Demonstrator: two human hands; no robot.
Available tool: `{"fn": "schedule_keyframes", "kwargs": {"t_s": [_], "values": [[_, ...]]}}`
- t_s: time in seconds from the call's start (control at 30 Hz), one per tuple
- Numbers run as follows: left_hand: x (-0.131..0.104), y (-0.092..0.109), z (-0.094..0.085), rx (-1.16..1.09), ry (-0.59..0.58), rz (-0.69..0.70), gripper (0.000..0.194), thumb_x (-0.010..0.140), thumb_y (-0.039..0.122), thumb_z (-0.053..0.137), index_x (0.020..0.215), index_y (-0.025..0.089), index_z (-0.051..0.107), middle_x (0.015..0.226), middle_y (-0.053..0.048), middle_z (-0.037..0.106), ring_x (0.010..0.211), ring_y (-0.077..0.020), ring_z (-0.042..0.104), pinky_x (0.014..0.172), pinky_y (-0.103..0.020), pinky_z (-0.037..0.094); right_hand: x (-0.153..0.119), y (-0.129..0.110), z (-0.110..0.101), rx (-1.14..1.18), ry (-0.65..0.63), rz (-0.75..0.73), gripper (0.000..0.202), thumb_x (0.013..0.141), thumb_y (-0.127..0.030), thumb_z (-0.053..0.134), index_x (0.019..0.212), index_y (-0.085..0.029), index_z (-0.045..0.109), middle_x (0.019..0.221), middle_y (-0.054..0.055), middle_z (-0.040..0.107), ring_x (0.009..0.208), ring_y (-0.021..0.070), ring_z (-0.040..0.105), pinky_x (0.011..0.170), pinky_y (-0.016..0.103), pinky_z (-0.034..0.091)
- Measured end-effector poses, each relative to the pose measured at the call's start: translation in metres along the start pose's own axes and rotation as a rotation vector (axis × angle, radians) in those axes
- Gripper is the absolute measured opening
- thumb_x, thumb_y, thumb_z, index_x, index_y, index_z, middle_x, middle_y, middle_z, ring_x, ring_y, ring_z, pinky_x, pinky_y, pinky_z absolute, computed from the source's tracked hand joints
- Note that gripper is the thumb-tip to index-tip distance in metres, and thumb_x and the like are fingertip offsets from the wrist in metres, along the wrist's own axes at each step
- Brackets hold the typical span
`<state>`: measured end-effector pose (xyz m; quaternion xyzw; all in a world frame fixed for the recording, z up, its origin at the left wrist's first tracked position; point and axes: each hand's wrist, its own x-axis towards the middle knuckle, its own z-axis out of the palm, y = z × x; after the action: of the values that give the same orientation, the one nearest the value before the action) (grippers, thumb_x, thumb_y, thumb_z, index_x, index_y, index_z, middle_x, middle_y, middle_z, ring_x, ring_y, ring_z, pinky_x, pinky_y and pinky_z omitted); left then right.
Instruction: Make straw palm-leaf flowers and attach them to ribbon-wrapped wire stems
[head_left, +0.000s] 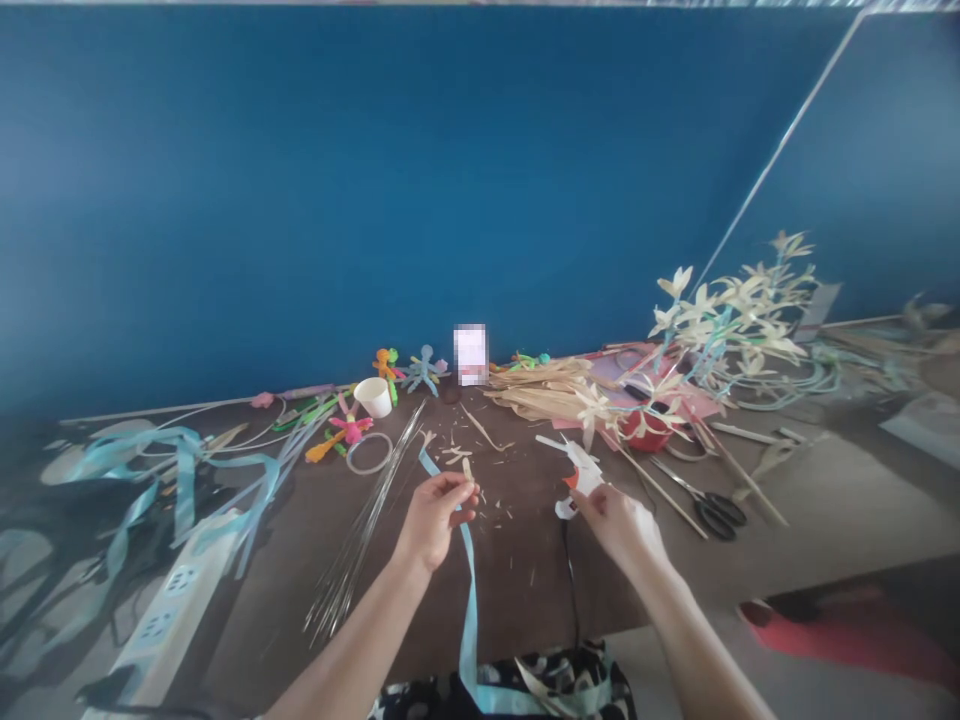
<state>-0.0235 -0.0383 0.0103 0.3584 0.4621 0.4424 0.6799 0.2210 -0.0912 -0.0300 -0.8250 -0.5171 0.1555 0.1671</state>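
My left hand (439, 515) is closed in a pinch on a small pale strip (468, 470), which sticks up above the thumb and fingertip. My right hand (621, 522) has its fingers closed at a white glue gun (586, 468) with an orange trigger; a black cord (570, 575) trails from it toward the table's front edge. Under the left hand runs a light-blue ribbon (470, 590), down to the patterned cloth on my lap. Small pale scraps (457, 455) lie scattered on the brown table between and beyond both hands.
Thin metal wires (367, 520) lie left of my hands, near a white cup (373, 397) and a clear ring (369, 453). Black-handled scissors (716, 513) are on the right, below pale artificial flowers (739, 300). Dried husk strips (544, 388) lie behind. A power strip (172, 600) sits front left.
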Motion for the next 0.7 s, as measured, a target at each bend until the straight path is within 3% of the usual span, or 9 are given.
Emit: {"fn": "schedule_keyframes", "kwargs": {"t_s": [0.13, 0.3, 0.57, 0.7], "values": [[0.001, -0.001, 0.007, -0.014, -0.01, 0.008, 0.02, 0.056, 0.027, 0.067, 0.068, 0.014, 0.059, 0.069, -0.003, 0.062, 0.06, -0.0102, 0.056, 0.048, -0.019, 0.043, 0.0, 0.005, 0.012, -0.187, -0.017, 0.122, 0.056, 0.067, -0.067, 0.032, 0.068, -0.019, 0.061, 0.065, 0.011, 0.062, 0.065, 0.0258, 0.06, 0.056, 0.032, 0.039], [0.001, -0.001, 0.006, -0.014, -0.026, 0.01, 0.02, 0.056, 0.027, 0.067, 0.069, 0.014, 0.059, 0.068, -0.003, 0.062, 0.059, -0.01, 0.055, 0.048, -0.019, 0.043, 0.008, 0.003, 0.017, -0.175, -0.04, 0.172, 0.056, 0.066, -0.067, 0.034, 0.07, -0.019, 0.063, 0.069, 0.013, 0.063, 0.068, 0.0267, 0.06, 0.058, 0.034, 0.04], [0.002, -0.01, -0.004, 0.0, -0.043, -0.024, 0.02, 0.059, 0.027, 0.066, 0.072, 0.014, 0.059, 0.069, -0.002, 0.061, 0.06, -0.0096, 0.054, 0.05, -0.019, 0.044, 0.015, 0.013, 0.013, -0.015, 0.012, 0.237, 0.045, 0.065, -0.06, 0.04, 0.055, -0.021, 0.059, 0.059, 0.007, 0.062, 0.059, 0.0226, 0.058, 0.049, 0.027, 0.037], [0.004, -0.014, -0.004, 0.0, -0.05, -0.038, 0.02, 0.06, 0.027, 0.065, 0.074, 0.014, 0.059, 0.07, -0.002, 0.06, 0.061, -0.0095, 0.054, 0.05, -0.019, 0.044, 0.01, 0.021, 0.013, 0.258, 0.136, 0.218, 0.042, 0.066, -0.056, 0.043, 0.047, -0.019, 0.053, 0.042, 0.002, 0.053, 0.045, 0.0161, 0.051, 0.042, 0.023, 0.032]]}}
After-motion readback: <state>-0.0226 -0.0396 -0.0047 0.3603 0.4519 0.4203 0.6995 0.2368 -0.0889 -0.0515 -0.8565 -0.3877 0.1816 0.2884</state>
